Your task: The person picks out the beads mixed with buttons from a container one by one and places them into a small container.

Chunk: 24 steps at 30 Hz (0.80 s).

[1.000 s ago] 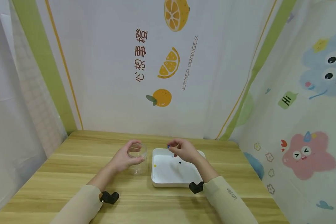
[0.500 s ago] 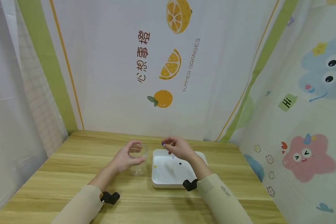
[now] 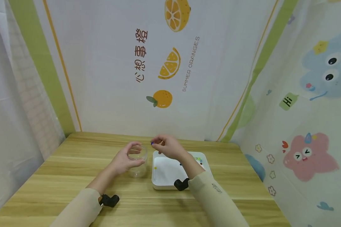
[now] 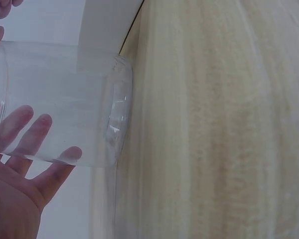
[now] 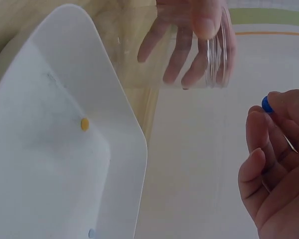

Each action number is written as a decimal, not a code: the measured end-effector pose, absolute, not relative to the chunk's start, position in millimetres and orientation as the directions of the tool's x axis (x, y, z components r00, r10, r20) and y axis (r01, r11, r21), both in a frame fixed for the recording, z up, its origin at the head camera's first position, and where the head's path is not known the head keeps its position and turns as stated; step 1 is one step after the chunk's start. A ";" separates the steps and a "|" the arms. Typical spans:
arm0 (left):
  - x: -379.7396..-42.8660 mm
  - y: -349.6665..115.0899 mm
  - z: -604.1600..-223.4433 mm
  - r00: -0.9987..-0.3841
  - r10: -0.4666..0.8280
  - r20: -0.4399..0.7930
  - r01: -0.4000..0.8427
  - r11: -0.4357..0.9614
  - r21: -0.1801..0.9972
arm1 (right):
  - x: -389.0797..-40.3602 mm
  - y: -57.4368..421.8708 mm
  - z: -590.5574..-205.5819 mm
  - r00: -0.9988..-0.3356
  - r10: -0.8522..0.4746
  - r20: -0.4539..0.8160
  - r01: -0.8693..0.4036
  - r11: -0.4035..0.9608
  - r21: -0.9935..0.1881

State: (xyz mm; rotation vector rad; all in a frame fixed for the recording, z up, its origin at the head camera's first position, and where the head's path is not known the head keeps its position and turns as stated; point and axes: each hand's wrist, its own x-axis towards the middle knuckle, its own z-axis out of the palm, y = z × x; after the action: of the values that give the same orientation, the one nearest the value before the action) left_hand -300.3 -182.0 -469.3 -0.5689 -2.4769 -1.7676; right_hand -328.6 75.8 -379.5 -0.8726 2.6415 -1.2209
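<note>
A clear, lidless plastic jar (image 3: pixel 137 171) stands upright on the wooden table, its threaded mouth facing up. My left hand (image 3: pixel 121 162) grips it near the top, fingers and thumb curled round the side; through the wall in the left wrist view the jar (image 4: pixel 55 99) shows nothing inside. Between thumb and fingertip my right hand (image 3: pixel 170 147) pinches a small blue bead (image 5: pixel 266 104). That hand is over the far left corner of the white tray (image 3: pixel 164 187), a short way right of the jar's mouth and slightly higher.
Inside the tray lie a yellow bead (image 5: pixel 84 124), a pale blue bead (image 5: pixel 91 233) and several coloured beads (image 3: pixel 199 159) toward the far right. My right forearm covers part of the tray. A printed white curtain (image 3: pixel 113 104) hangs behind the table (image 3: pixel 125 201).
My right hand has travelled left with the blue bead, from over the tray toward the jar's mouth, uncovering beads at the tray's right. My left hand keeps holding the jar in place.
</note>
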 end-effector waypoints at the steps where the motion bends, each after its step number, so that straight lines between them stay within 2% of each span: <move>1: -300.1 -182.0 -468.8 -0.933 0.266 0.242 0.315 0.280 0.907 | -328.6 73.3 -379.8 -0.827 -0.545 0.140 -0.460 0.511 -0.727; 16: -300.7 -184.7 -469.6 -0.935 0.272 0.226 0.298 0.264 0.917 | -331.3 48.4 -391.6 -0.804 -0.578 0.140 -0.514 0.557 -0.653; 24: -301.8 -183.3 -470.3 -0.934 0.272 0.231 0.302 0.259 0.918 | -331.6 44.9 -396.0 -0.802 -0.586 0.118 -0.504 0.558 -0.659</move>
State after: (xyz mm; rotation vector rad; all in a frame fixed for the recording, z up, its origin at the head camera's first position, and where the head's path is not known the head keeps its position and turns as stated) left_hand -301.8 -183.3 -470.3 -0.5630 -2.4717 -1.8111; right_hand -331.6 44.9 -396.0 -0.9381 2.6697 -1.0734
